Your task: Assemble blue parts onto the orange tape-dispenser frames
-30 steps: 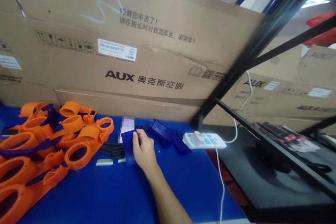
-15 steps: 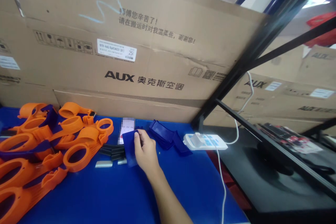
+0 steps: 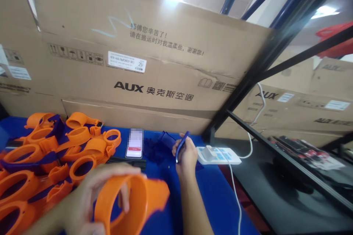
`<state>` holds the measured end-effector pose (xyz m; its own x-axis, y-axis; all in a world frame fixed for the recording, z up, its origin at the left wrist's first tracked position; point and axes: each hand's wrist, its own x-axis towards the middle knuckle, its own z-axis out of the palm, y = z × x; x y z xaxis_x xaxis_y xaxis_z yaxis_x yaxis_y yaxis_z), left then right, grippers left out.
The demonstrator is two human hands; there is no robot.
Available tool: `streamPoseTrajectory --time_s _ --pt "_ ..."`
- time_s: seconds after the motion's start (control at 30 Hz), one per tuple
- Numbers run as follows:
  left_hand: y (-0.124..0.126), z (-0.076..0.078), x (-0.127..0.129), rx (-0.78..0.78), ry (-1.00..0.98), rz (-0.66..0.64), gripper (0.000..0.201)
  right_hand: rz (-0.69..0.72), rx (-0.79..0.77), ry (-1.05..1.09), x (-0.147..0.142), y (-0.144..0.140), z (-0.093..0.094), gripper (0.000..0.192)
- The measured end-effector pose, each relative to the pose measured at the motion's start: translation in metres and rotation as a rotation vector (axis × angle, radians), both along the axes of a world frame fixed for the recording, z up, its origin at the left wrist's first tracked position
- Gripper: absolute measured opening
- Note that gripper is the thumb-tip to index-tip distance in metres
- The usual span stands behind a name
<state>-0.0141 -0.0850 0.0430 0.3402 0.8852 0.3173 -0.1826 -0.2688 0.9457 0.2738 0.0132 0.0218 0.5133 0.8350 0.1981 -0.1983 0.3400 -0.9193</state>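
Note:
In the lower middle, my left hand (image 3: 88,191) is closed round an orange tape dispenser frame (image 3: 154,194), its fingers reaching into the ring. My right hand (image 3: 189,158) pinches a thin blue plastic piece (image 3: 182,146), seen nearly edge-on. Beyond the right hand lie more flat blue pieces (image 3: 167,139) on the blue tabletop (image 3: 220,202). Several similar orange dispenser frames (image 3: 82,167) are heaped at the left, with blue pieces among them. Black strips (image 3: 135,162) lie partly hidden behind the left hand's frame.
A lit phone (image 3: 134,152) lies at the table's back. Behind it stands a large cardboard box (image 3: 154,69). A white power strip (image 3: 233,156) with a cable sits at the right, by a black rack post (image 3: 239,84). Farther right is a black surface (image 3: 259,176).
My left hand has come into view with an orange tape dispenser frame. My right hand has moved right with the blue piece, now turned edge-on. The view has tilted up slightly.

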Motion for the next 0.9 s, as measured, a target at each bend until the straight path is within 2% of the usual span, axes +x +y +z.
streamPoseTrajectory --time_s 0.07,0.13,0.23,0.33,0.43,0.53,0.6,0.7,0.77,0.83,0.9 --pt "0.026 0.008 -0.001 0.176 0.036 0.056 0.072 0.052 -0.022 0.045 0.004 -0.001 0.003 0.039" --pt "0.046 0.008 0.002 0.348 0.138 0.107 0.072 0.153 -0.055 0.057 -0.001 -0.005 0.006 0.039" --pt "0.062 -0.005 0.011 0.451 0.313 0.08 0.067 0.331 -0.106 0.037 -0.017 -0.012 0.01 0.045" --pt "0.067 -0.022 0.016 0.548 0.487 -0.036 0.059 0.558 -0.172 0.029 -0.031 -0.019 0.012 0.056" --pt "0.072 -0.033 0.019 0.902 0.605 -0.049 0.066 0.779 -0.246 0.039 -0.037 -0.023 0.014 0.068" --pt "0.075 -0.038 0.022 1.236 0.723 -0.04 0.075 0.81 -0.248 0.026 -0.042 -0.025 0.015 0.059" --pt "0.075 -0.039 0.022 1.303 0.794 -0.093 0.076 0.797 -0.223 0.018 -0.046 -0.025 0.016 0.052" --pt "0.069 -0.046 0.018 1.271 0.721 -0.102 0.075 0.817 -0.217 0.039 -0.052 -0.023 0.016 0.048" --pt "0.063 -0.054 0.014 1.096 0.538 0.014 0.068 0.82 -0.227 0.089 -0.054 -0.022 0.015 0.048" --pt "0.06 -0.059 0.012 0.748 0.271 0.186 0.057 0.808 -0.226 0.152 -0.056 -0.023 0.015 0.05" --pt "0.06 -0.058 0.018 0.307 0.022 0.273 0.054 0.826 -0.221 0.191 -0.058 -0.025 0.014 0.053"
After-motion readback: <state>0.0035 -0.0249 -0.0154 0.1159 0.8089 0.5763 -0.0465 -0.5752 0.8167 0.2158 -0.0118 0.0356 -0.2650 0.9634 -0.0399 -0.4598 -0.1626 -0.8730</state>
